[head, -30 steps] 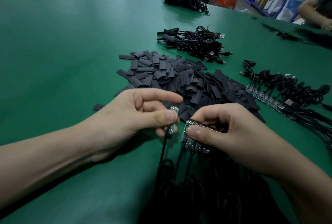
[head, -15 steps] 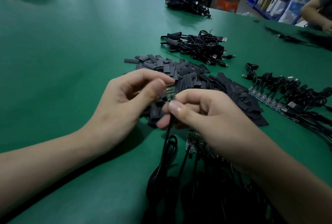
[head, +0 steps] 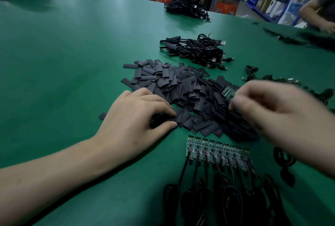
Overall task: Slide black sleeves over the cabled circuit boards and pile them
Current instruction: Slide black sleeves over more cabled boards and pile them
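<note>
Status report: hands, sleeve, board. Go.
Left hand pinching sleeve at pile edge. Right hand holding bare circuit board, blurred. No obstruction seen.

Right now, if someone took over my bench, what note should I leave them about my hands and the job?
Left hand: fingers pinch a sleeve at the near edge of the sleeve heap.
Right hand: holds a bare circuit board, blurred.
Done: sleeved cables piled beyond the heap.
Left: sleeve the held board, then the row of boards nearest you.
</note>
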